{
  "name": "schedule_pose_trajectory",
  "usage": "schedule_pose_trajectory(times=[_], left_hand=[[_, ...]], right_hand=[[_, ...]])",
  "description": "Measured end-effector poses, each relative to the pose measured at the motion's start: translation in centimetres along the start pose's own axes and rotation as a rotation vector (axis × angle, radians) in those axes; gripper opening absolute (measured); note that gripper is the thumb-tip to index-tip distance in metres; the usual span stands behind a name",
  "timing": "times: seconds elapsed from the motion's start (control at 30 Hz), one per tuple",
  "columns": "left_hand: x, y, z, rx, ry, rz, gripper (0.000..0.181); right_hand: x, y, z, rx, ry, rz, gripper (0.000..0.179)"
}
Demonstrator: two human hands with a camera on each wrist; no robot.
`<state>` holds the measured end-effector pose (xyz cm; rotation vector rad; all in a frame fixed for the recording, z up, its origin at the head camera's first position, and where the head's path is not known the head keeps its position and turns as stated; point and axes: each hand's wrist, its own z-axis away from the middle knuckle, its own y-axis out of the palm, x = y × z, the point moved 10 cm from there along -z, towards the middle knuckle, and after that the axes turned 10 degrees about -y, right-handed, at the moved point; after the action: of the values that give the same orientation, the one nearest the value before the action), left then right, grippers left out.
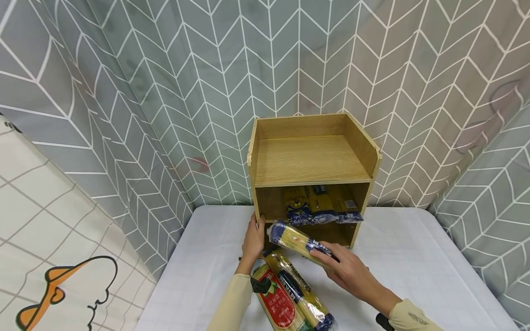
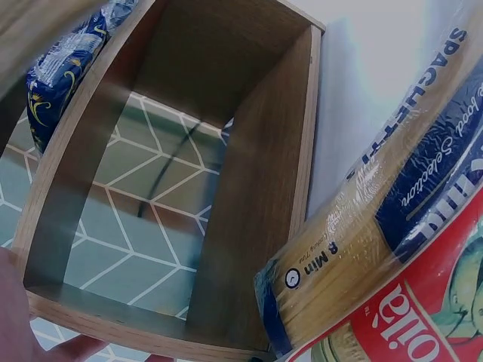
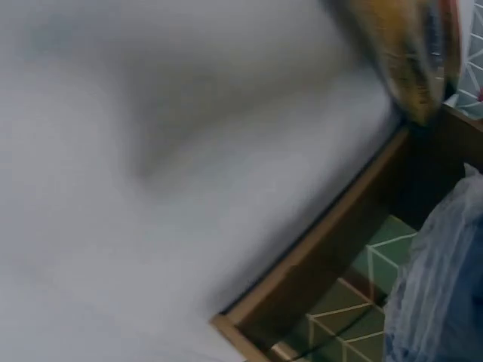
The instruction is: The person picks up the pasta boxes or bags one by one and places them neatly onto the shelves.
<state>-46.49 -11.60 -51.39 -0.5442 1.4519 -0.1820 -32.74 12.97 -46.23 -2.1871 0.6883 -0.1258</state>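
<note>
My right hand (image 1: 348, 271) grips a clear-wrapped pack of spaghetti (image 1: 291, 239) with blue ends, held at a slant before the lower compartment of a wooden shelf (image 1: 300, 158). Its crinkled wrapper (image 3: 438, 286) shows blurred in the right wrist view. At the shelf's left side panel, my left hand (image 1: 253, 239) holds the front edge, its fingertips (image 2: 79, 347) beyond the panel in the left wrist view. Below lie another spaghetti pack (image 2: 339, 249) and a pasta pack with a red label (image 1: 279, 296), partly covered by the left wrist.
Several blue-and-yellow pasta packs (image 1: 319, 204) lie side by side in the middle compartment, their ends jutting past its front edge. A white-covered table (image 1: 397, 257) carries everything. Patterned curtains (image 1: 273, 59) hang close behind the shelf and at both sides.
</note>
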Motion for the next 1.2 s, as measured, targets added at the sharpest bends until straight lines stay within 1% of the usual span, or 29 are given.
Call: schedule_pose_trajectory(times=[0.07,0.13,0.2,0.3,0.43,0.47,0.6,0.63,0.77,0.93,1.2], left_hand=[[-0.2,0.0,0.0,-0.001,0.004,0.002,0.06],[-0.3,0.0,0.1,-0.011,0.006,0.004,0.059],[-0.3,0.2,0.1,-0.007,0.006,0.009,0.059],[-0.2,0.2,0.0,-0.003,0.005,-0.002,0.059],[0.0,0.3,-0.1,-0.002,0.002,-0.016,0.059],[0.0,0.3,-0.1,-0.003,-0.001,-0.014,0.059],[0.1,0.2,0.0,-0.012,-0.002,-0.019,0.06],[0.1,0.2,0.0,-0.015,-0.003,-0.024,0.06],[0.2,0.2,-0.1,-0.014,-0.011,-0.021,0.061],[0.1,0.2,-0.2,0.001,-0.009,-0.018,0.062],[0.1,0.1,0.0,0.001,-0.026,-0.027,0.061]], right_hand=[[-0.2,-0.3,-0.7,-0.025,0.009,0.002,0.048],[-0.4,-0.6,-1.4,-0.038,0.014,0.025,0.047],[-0.7,-0.8,-2.2,-0.052,0.019,0.044,0.048],[-1.1,-0.8,-3.6,-0.063,0.024,0.071,0.049],[-1.6,-0.4,-5.2,-0.066,0.043,0.085,0.043],[-1.8,-0.3,-5.6,-0.068,0.049,0.087,0.044],[-2.2,0.0,-6.9,-0.083,0.1,0.104,0.069],[-2.3,0.1,-7.2,-0.088,0.115,0.107,0.07],[-2.6,0.2,-8.6,-0.106,0.172,0.126,0.07],[-3.3,0.4,-10.1,-0.099,0.246,0.123,0.07],[-3.9,1.1,-11.3,-0.07,0.312,0.096,0.068]])
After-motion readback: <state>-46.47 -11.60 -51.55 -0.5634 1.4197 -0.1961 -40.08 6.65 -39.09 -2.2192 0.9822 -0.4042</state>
